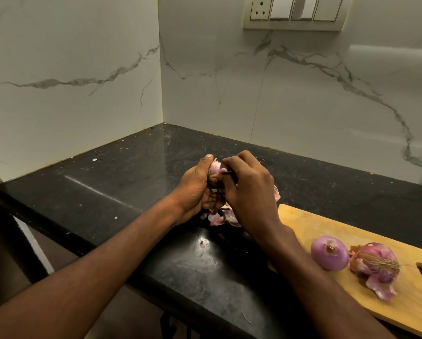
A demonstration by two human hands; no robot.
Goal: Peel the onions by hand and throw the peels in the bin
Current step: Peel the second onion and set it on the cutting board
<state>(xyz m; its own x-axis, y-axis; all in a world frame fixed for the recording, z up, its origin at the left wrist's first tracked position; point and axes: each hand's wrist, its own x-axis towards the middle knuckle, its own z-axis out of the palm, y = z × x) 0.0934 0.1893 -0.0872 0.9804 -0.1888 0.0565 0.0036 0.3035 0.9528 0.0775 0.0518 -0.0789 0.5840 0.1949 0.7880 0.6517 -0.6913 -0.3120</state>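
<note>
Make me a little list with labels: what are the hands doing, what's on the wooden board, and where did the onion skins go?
left hand: grips the onion being peeled
right hand: pinches its skin
cutting board: one peeled onion, one onion with skin beside it
peels: a pile on the black counter, under the hands
bin: not in view

White marble-veined walls [302, 94] are meeting in a corner behind a glossy black bench [121, 182] that is reflecting light, while a switch panel [294, 12] is sitting high up.
</note>
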